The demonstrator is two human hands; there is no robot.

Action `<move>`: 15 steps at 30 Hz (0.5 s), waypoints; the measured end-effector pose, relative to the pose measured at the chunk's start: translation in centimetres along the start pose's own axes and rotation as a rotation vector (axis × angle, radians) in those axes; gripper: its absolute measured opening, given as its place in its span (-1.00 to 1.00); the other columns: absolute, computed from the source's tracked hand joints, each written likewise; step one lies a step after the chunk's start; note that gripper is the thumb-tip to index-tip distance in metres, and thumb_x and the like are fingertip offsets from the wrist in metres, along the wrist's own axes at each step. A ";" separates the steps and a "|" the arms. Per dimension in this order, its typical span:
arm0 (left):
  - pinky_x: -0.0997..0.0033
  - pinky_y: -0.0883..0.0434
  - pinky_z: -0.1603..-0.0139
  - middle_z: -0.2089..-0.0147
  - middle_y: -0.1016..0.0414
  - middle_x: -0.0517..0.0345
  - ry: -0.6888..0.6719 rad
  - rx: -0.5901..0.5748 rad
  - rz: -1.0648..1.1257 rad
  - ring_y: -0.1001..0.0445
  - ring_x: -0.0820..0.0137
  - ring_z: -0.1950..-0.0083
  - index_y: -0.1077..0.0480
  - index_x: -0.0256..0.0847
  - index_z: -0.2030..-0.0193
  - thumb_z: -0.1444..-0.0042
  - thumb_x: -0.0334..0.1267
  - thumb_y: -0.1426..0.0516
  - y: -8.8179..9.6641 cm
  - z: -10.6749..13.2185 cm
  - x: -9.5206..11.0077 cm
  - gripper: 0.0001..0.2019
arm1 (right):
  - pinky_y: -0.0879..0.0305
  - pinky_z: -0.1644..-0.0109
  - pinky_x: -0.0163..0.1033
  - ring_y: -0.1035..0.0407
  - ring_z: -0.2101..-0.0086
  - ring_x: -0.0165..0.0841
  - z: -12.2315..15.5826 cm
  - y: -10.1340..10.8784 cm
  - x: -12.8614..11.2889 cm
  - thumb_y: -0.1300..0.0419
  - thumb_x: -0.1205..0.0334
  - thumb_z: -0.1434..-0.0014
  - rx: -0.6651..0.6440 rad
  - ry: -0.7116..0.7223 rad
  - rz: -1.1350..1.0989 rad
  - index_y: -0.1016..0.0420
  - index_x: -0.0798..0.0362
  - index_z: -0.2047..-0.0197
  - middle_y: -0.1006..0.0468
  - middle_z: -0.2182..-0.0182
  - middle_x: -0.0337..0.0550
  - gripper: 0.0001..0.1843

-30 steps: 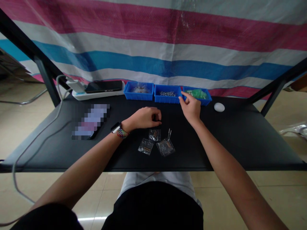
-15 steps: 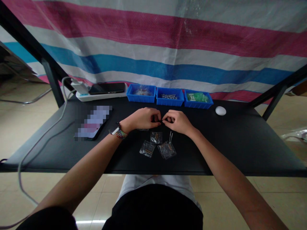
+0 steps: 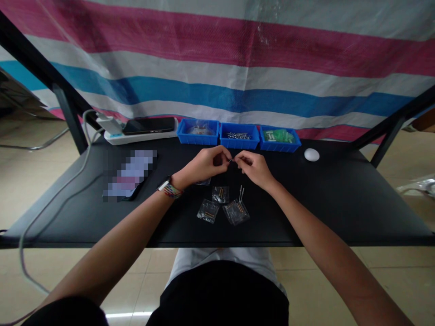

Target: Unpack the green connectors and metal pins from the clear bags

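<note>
Above the middle of the table, my left hand (image 3: 211, 162) and my right hand (image 3: 254, 168) meet fingertip to fingertip, both pinched closed. A tiny thin silvery piece (image 3: 231, 160) shows at the left fingertips; its kind is too small to tell. Whatever the right fingers pinch is hidden. Below the hands lie clear plastic bags with thin brass-coloured pins: one bag (image 3: 220, 194) in the middle, another bag (image 3: 208, 211) at left, and a bag (image 3: 237, 212) at right. Two thin silvery pins (image 3: 241, 193) lie by the right one. Another bag (image 3: 204, 182) is partly under my left wrist.
Along the back stand three blue bins: one with clear bags (image 3: 198, 139), one with loose metal pins (image 3: 239, 143), one with a green bag (image 3: 279, 146). A power strip (image 3: 141, 136) carries a dark phone (image 3: 148, 125). Another phone (image 3: 131, 176) lies left; a white egg-shaped object (image 3: 311, 155) right.
Both hands have lifted slightly away from me, and their fingertips have shifted a little. A thin silvery piece now shows between them. The bags and pins lie as before.
</note>
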State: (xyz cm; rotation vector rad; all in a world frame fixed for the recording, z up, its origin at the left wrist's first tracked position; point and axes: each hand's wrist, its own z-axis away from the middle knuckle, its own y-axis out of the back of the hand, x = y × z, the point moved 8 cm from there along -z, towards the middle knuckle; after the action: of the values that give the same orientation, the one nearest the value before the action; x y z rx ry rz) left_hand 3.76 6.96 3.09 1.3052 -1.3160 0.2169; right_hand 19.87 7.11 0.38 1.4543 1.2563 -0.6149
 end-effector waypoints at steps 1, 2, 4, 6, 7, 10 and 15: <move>0.48 -0.39 0.30 0.29 -0.56 0.19 -0.004 0.023 0.040 -0.49 0.45 0.33 -0.52 -0.23 -0.04 -0.20 -0.29 -0.23 0.1 0.0 0.0 -0.73 | -0.26 0.36 -0.24 -0.37 0.48 -0.38 0.1 -0.1 -0.1 -0.25 0.12 -0.28 -0.006 -0.007 -0.021 -0.61 0.04 0.28 -0.55 0.45 -0.23 -0.80; 0.47 -0.41 0.28 0.28 -0.56 0.18 -0.009 0.042 0.069 -0.50 0.44 0.31 -0.53 -0.23 -0.08 -0.22 -0.28 -0.23 0.1 0.0 0.0 -0.70 | -0.27 0.37 -0.24 -0.37 0.49 -0.38 0.1 -0.2 -0.2 -0.26 0.10 -0.27 -0.015 -0.017 -0.045 -0.61 0.04 0.29 -0.55 0.46 -0.24 -0.80; 0.46 -0.44 0.25 0.27 -0.58 0.16 -0.020 0.075 0.104 -0.52 0.44 0.29 -0.55 -0.23 -0.08 -0.26 -0.26 -0.22 0.2 -0.1 0.0 -0.72 | -0.28 0.39 -0.25 -0.37 0.50 -0.39 0.2 -0.5 -0.4 -0.28 0.07 -0.26 -0.040 -0.040 -0.102 -0.60 0.03 0.31 -0.54 0.48 -0.24 -0.78; 0.45 -0.47 0.22 0.24 -0.61 0.11 -0.027 0.108 0.150 -0.56 0.42 0.26 -0.56 -0.24 -0.03 -0.28 -0.23 -0.24 0.4 -0.1 0.0 -0.77 | -0.30 0.40 -0.26 -0.40 0.50 -0.39 0.3 -0.9 -0.5 -0.31 0.04 -0.24 -0.072 -0.069 -0.165 -0.61 0.03 0.31 -0.56 0.47 -0.23 -0.77; 0.44 -0.49 0.20 0.23 -0.63 0.09 -0.028 0.124 0.185 -0.59 0.40 0.24 -0.56 -0.24 0.00 -0.28 -0.21 -0.26 0.4 -0.1 0.0 -0.78 | -0.31 0.40 -0.27 -0.41 0.50 -0.39 0.3 -1.0 -0.4 -0.32 0.02 -0.23 -0.086 -0.085 -0.197 -0.62 0.03 0.30 -0.58 0.45 -0.22 -0.76; 0.36 -0.56 0.10 0.20 -0.67 0.04 -0.015 0.180 0.308 -0.66 0.34 0.18 -0.54 -0.25 0.08 -0.25 -0.15 -0.33 0.8 -0.2 0.0 -0.77 | -0.32 0.42 -0.28 -0.45 0.50 -0.39 0.2 -1.2 0.0 -0.34 -0.04 -0.21 -0.098 -0.139 -0.294 -0.63 0.03 0.29 -0.64 0.41 -0.18 -0.71; 0.20 -0.59 -0.08 0.13 -0.73 -0.05 0.025 0.265 0.408 -0.69 0.24 0.07 -0.57 -0.26 0.23 -0.14 -0.05 -0.43 1.4 -0.2 -0.1 -0.69 | -0.35 0.44 -0.31 -0.48 0.50 -0.40 -0.1 -0.9 0.8 -0.38 -0.11 -0.18 -0.063 -0.219 -0.422 -0.64 0.04 0.31 -0.63 0.43 -0.16 -0.65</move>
State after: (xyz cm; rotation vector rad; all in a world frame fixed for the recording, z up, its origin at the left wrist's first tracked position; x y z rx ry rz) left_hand 2.78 7.72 3.88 1.2330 -1.5621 0.7088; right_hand 19.28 7.37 -0.62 1.0410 1.4018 -0.9784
